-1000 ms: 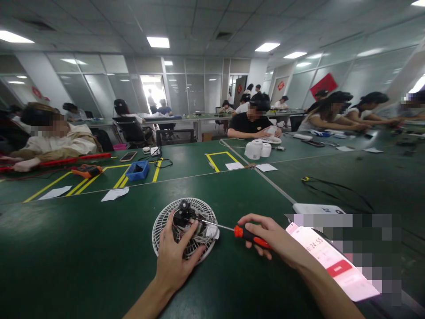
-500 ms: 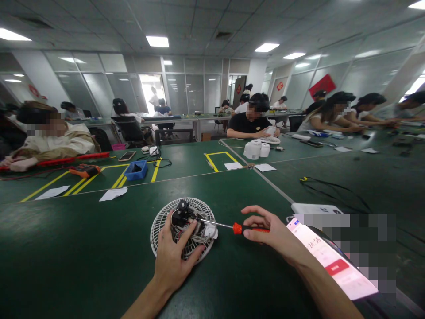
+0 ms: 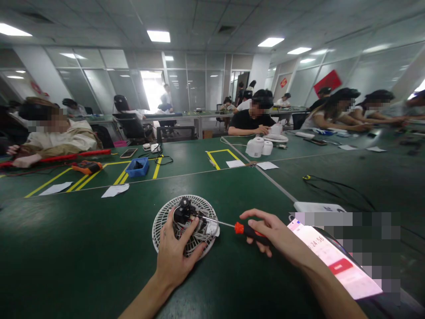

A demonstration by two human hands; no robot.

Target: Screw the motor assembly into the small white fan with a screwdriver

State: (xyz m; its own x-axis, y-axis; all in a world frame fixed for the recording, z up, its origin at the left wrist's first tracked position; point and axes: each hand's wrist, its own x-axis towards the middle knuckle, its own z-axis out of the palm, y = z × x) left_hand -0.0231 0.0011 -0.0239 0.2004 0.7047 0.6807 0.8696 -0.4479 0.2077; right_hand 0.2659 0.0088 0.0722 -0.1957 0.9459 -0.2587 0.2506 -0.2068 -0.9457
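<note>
A round white fan grille [image 3: 161, 212] lies on the green table with a black motor assembly [image 3: 182, 212] and bundled wires on top of it. My left hand [image 3: 175, 248] steadies the motor, its index finger near the screwdriver's tip and its thumb over the wires and grille. From the right, my right hand [image 3: 268, 230] holds a screwdriver [image 3: 244, 229] with a red and black handle. The metal shaft points left, nearly level, into the motor assembly. My fingers hide the handle's end, and the tip's exact contact cannot be made out.
Beside my right forearm lies a lit phone [image 3: 335, 257], with a white device [image 3: 318, 207] behind it. Ahead are a blue bin [image 3: 137, 167], an orange meter [image 3: 86, 167], paper slips [image 3: 115, 190] and white fan parts [image 3: 255, 147]. Several people sit working at the tables.
My right hand has shifted its fingers around the screwdriver handle, the lower fingers now showing beneath it. My left hand and the grille stay in place while the view shifts slightly.
</note>
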